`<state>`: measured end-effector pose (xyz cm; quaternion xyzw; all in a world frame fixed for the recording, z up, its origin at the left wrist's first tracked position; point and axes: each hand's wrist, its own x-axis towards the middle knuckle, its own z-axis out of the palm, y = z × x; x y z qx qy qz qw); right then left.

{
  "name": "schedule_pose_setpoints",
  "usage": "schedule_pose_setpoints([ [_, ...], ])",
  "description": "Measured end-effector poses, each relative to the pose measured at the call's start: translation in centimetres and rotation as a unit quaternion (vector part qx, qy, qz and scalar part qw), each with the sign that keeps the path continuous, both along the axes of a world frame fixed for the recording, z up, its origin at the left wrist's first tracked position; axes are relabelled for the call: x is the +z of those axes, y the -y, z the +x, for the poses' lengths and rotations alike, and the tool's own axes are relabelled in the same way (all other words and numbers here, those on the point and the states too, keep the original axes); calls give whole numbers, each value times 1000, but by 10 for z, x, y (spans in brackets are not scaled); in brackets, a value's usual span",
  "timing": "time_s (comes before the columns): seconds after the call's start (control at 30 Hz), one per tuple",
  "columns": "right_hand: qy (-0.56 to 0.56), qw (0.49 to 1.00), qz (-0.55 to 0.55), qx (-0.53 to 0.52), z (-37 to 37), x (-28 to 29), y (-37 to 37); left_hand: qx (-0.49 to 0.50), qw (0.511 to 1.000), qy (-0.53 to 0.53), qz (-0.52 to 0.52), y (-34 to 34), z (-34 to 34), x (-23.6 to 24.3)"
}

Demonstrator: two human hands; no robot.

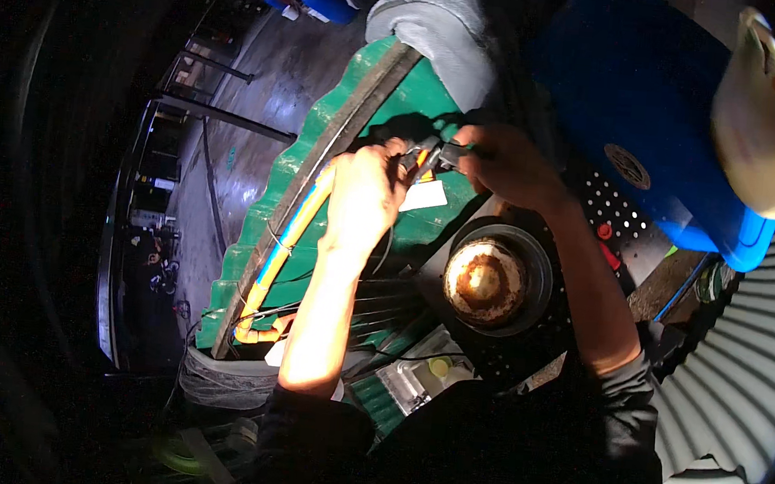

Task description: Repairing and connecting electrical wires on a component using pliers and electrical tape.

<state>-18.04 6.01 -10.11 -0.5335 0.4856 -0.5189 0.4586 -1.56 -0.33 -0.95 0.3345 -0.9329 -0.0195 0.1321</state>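
Observation:
My left hand (364, 190) and my right hand (498, 164) meet over a green corrugated sheet (345, 93), fingers closed around dark fittings (447, 154) with orange cable between them. The left fingertips are partly shadowed, so what exactly they pinch is unclear; the right fingers grip a black piece. A white rectangular card (424, 195) lies just below them. An orange and blue conduit (288, 234) runs beside my left arm along a dark wooden batten (374, 86). Below my right hand is a metal pot (536, 263) with a rusty domed part (484, 281) in it.
A grey rolled covering (424, 13) tops the sheet. A blue tub (619, 78) and a cream container (761, 126) stand at upper right. A perforated plate (618, 206) and white corrugated sheeting (735, 342) lie right. A small metal box (413, 385) sits below. A floor (253, 104) shows left.

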Motion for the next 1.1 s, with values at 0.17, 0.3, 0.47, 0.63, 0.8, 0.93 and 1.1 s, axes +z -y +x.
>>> schedule_pose_setpoints([
  [0.17,77,996,-42,-28,12,-10,-3,87,996,-22,-19,-7,-7,-4],
  [0.3,-61,977,-153,-137,11,-20,23,35,993,-108,43,-10,-4,-5],
  [0.47,-47,989,-121,70,-19,10,34,-96,976,-185,69,-1,10,-9],
  [0.63,-131,976,-99,146,-25,67,36,-41,972,-142,181,0,20,-11],
  [0.8,0,977,-206,48,-15,67,17,15,971,-171,167,-5,7,-4],
  [0.93,163,977,-97,-100,-8,37,-15,-1,963,-224,148,-6,-5,-11],
  [1.1,526,831,-84,-160,31,-19,-18,23,970,-219,102,-5,-9,-14],
])
